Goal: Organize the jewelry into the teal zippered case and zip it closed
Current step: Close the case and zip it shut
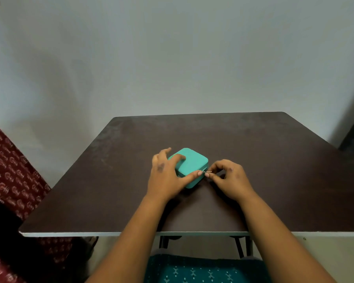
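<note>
Table (253, 150) bare all round case (192, 162).

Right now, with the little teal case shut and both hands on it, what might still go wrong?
1. The right hand pinches only the tiny zipper pull at the case's corner; it could slip free.
2. The left hand merely rests on the teal case, so a hard tug might slide it across the smooth table.
</note>
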